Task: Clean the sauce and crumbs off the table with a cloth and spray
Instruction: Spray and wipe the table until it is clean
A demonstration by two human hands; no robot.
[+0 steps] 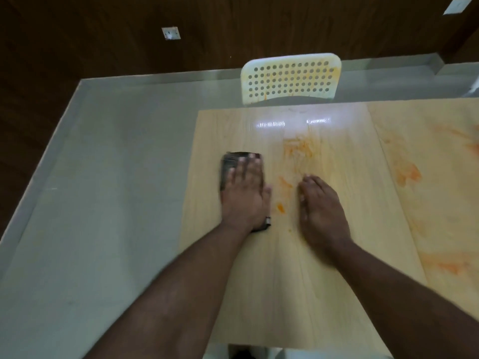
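Observation:
A light wooden table [298,294] carries orange sauce smears [296,150] near its far middle and smaller orange spots [280,208] between my hands. My left hand [245,193] lies flat with straight fingers on a dark folded cloth [229,161], pressing it onto the table's left part. My right hand [320,208] rests flat on the bare wood to the right of the spots, holding nothing. No spray bottle is in view.
A second table [440,203] adjoins on the right, streaked with more orange sauce [407,173]. A white perforated chair [290,79], sauce-stained, stands at the far edge. Grey floor [103,177] lies to the left, a dark wood wall behind.

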